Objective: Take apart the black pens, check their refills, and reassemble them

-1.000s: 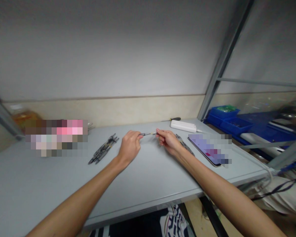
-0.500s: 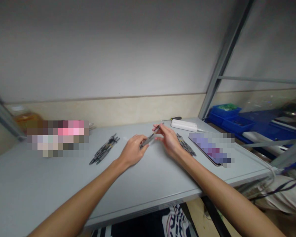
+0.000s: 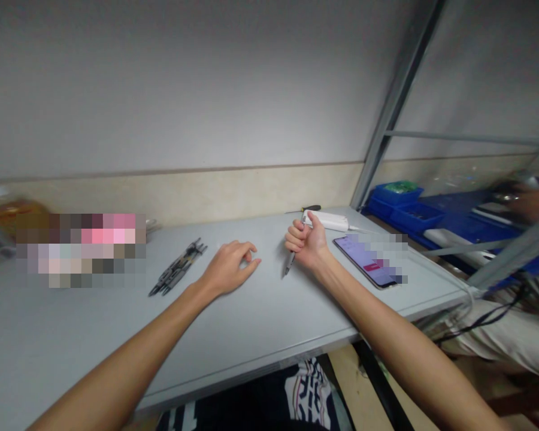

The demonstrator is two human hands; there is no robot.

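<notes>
My right hand [image 3: 306, 240] is closed in a fist round a grey pen [image 3: 290, 262], which stands nearly upright with its tip down on the grey table [image 3: 260, 323]. My left hand [image 3: 230, 266] rests on the table to the left of it, fingers loosely curled and apart, holding nothing. A bundle of several dark pens [image 3: 178, 267] lies further left of that hand.
A phone [image 3: 363, 258] lies face up right of my right hand. Behind it are a white device [image 3: 330, 221] and a small screwdriver [image 3: 306, 209]. Blue trays [image 3: 404, 206] stand beyond a metal post, where another person's hand [image 3: 527, 203] is at work.
Both hands held the pen between them. Now my left hand has let go and rests on the table, and my right hand grips the pen upright in a fist.
</notes>
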